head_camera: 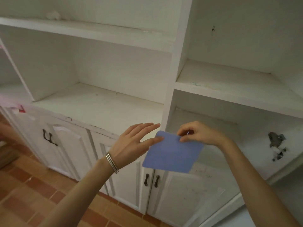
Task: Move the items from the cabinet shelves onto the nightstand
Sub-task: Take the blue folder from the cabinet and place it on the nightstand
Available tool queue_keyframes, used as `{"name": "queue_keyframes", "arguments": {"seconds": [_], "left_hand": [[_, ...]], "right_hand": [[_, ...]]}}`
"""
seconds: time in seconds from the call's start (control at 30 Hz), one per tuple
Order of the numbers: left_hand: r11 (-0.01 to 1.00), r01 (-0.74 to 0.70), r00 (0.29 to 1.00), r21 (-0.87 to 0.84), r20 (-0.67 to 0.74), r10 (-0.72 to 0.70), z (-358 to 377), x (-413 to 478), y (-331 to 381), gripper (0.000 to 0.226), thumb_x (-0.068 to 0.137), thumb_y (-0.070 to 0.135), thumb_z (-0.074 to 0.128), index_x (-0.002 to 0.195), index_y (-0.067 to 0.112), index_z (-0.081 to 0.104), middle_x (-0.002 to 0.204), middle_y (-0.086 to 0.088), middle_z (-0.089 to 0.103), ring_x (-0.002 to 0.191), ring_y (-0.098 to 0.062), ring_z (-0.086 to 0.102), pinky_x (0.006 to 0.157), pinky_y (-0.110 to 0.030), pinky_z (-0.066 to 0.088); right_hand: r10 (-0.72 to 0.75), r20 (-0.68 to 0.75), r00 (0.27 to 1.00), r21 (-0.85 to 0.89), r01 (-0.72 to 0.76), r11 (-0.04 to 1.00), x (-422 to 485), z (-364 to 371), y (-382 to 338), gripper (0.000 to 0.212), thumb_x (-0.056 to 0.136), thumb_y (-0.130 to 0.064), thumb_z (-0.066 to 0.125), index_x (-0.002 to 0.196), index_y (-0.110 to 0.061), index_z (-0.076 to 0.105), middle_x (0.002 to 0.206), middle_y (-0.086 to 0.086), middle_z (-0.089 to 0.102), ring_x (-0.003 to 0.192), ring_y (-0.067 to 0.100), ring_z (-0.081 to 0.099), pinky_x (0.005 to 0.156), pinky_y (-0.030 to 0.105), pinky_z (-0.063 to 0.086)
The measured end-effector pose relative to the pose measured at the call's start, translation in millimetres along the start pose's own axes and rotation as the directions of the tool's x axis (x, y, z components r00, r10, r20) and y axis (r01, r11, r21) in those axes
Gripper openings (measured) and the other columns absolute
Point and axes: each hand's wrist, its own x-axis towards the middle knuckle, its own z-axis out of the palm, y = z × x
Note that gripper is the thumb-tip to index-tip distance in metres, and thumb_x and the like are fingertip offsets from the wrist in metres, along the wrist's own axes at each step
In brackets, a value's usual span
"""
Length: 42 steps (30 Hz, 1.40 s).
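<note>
White cabinet shelves (98,104) fill the background above a tiled floor (32,194). Near them, the right hand (198,135) pinches the top edge of a blue sheet (172,154). The left hand (134,143), fingers straight, touches its left corner.

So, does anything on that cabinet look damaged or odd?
Yes. A dark ragged patch on the lower right panel looks like white paint broken away. The shelf's front edge on the left also shows small chips.
</note>
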Motion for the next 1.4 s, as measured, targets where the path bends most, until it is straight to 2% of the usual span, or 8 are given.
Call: {"name": "queue_keyframes", "arguments": {"seconds": [0.2,0.27,0.4,0.6,0.77,0.97,1.27,1.4], "left_hand": [[0.998,-0.018,0.99,-0.067,-0.141,0.009,-55.4,-61.2,-8.1,0.012,0.093,0.025,0.057,0.104,0.023,0.06,0.124,-0.004,0.062,0.119,-0.022,0.053,0.102,-0.036,0.038],[0.997,0.033,0.988,-0.076,-0.149,-0.044,-80.1,-83.6,-5.6,0.018,0.097,0.028,0.049,0.094,0.021,0.065,0.105,0.0,0.069,0.107,-0.019,0.06,0.098,-0.037,0.041],[0.961,0.277,0.959,-0.017,-0.053,-0.277,-124.1,-138.4,-6.0,0.03,0.094,0.039,0.05,0.079,0.022,0.07,0.081,0.008,0.065,0.08,-0.014,0.059,0.081,-0.028,0.042],[0.77,0.636,0.768,0.05,0.047,-0.638,-192.2,-239.4,-11.9,0.028,0.082,0.042,0.05,0.073,0.021,0.066,0.071,0.009,0.06,0.064,-0.017,0.059,0.067,-0.027,0.033],[0.682,0.682,0.705,0.263,0.01,-0.709,-245.5,-309.6,-9.4,0.03,0.081,0.046,0.047,0.069,0.026,0.066,0.07,0.009,0.059,0.064,-0.017,0.057,0.065,-0.024,0.026],[0.515,0.766,0.584,0.385,-0.081,-0.808,-310.0,-389.0,-7.7,0.028,0.078,0.047,0.048,0.066,0.028,0.065,0.067,0.011,0.059,0.063,-0.014,0.057,0.066,-0.028,0.031],[0.247,0.874,0.374,0.418,-0.256,-0.891,-373.5,-499.8,-11.1,0.029,0.075,0.049,0.048,0.06,0.028,0.06,0.063,0.012,0.056,0.058,-0.012,0.056,0.062,-0.029,0.038],[0.131,0.888,0.299,0.441,-0.335,-0.894,-396.8,-549.1,-31.2,0.028,0.074,0.049,0.049,0.061,0.028,0.063,0.063,0.012,0.057,0.058,-0.011,0.055,0.066,-0.025,0.032]], "right_hand": [[-0.034,0.22,0.975,0.195,-0.009,0.981,25.8,56.1,-60.7,0.014,0.086,-0.004,0.065,0.092,-0.017,0.068,0.089,0.0,0.069,0.081,0.007,0.061,0.076,0.021,0.048],[-0.049,0.259,0.965,0.231,-0.013,0.973,36.5,86.9,-80.9,0.017,0.086,-0.003,0.064,0.099,-0.013,0.068,0.094,-0.001,0.069,0.086,0.006,0.062,0.079,0.019,0.046],[-0.067,0.325,0.943,0.278,-0.028,0.96,50.1,150.4,-123.0,0.027,0.091,-0.009,0.059,0.118,-0.009,0.063,0.112,0.004,0.067,0.103,0.007,0.062,0.089,0.019,0.046],[-0.102,0.319,0.942,0.38,-0.028,0.925,58.0,218.0,-201.5,0.032,0.095,-0.036,0.042,0.107,-0.019,0.067,0.106,0.002,0.07,0.1,0.013,0.065,0.091,0.028,0.051],[-0.269,0.19,0.944,0.378,0.183,0.908,76.0,268.9,-288.5,0.02,0.092,-0.028,0.053,0.101,-0.018,0.068,0.099,-0.001,0.071,0.092,0.012,0.067,0.08,0.021,0.052],[-0.519,0.18,0.835,0.064,0.517,0.854,107.5,341.9,-379.8,0.011,0.079,-0.014,0.073,0.089,-0.014,0.072,0.082,-0.004,0.069,0.074,0.007,0.065,0.07,0.019,0.051],[-0.704,0.32,0.635,0.009,0.74,0.672,176.8,443.0,-482.0,0.016,0.077,-0.018,0.075,0.092,-0.013,0.072,0.087,0.001,0.07,0.079,0.013,0.063,0.074,0.03,0.053],[-0.745,0.324,0.583,-0.004,0.788,0.616,220.4,491.6,-527.5,0.003,0.079,-0.024,0.07,0.081,-0.025,0.069,0.078,-0.013,0.064,0.074,0.009,0.062,0.069,0.036,0.052]]}}
